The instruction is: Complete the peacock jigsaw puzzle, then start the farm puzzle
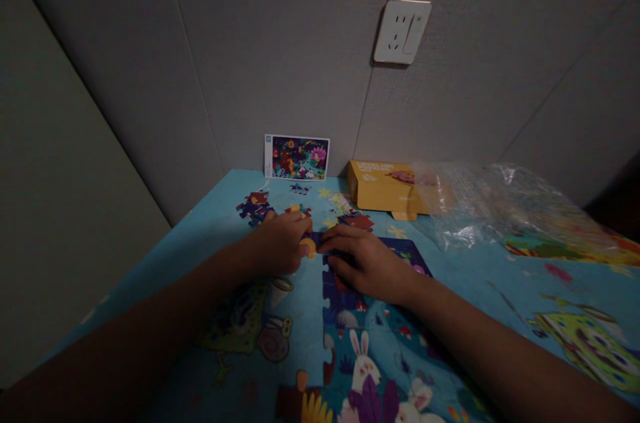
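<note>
A partly assembled jigsaw puzzle with white rabbits on a dark blue and teal scene lies flat before me. At its upper left corner is a dark puzzle piece with a yellow patch. My left hand is closed on the left side of this piece, thumb and fingers bent. From the right, my right hand rests on the puzzle's top left part, fingers apart and fingertips touching near the same piece. Several loose puzzle pieces lie beyond my left hand, and others beyond the right.
A reference picture card leans against the wall. Right of it stands a yellow box, partly under a crumpled clear plastic bag. The blue cartoon-print tablecloth covers the table. A wall socket is above.
</note>
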A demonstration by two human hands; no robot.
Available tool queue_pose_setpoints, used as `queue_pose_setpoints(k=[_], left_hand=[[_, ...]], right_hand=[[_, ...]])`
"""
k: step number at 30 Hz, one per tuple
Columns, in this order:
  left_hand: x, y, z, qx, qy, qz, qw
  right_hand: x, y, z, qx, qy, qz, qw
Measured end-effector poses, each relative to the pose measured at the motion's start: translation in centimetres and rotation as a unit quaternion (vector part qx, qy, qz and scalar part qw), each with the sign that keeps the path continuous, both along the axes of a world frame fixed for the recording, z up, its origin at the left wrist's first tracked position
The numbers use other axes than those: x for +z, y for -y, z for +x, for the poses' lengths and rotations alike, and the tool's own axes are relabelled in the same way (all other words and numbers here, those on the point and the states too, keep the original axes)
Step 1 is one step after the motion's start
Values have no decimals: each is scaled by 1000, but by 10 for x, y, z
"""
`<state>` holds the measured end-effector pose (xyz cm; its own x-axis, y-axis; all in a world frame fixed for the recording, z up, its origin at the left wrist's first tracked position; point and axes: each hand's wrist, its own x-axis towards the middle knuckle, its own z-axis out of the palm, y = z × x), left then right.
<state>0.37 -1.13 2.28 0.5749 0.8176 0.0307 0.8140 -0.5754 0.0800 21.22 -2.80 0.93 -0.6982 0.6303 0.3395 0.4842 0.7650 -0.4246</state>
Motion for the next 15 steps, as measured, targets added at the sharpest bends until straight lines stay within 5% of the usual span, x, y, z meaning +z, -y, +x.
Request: queue_pose_setpoints(k=[15], left_hand=[[0, 1, -1, -2, -1, 0, 1000]], right_hand=[[-2, 0, 0, 1, -11, -5, 1000]])
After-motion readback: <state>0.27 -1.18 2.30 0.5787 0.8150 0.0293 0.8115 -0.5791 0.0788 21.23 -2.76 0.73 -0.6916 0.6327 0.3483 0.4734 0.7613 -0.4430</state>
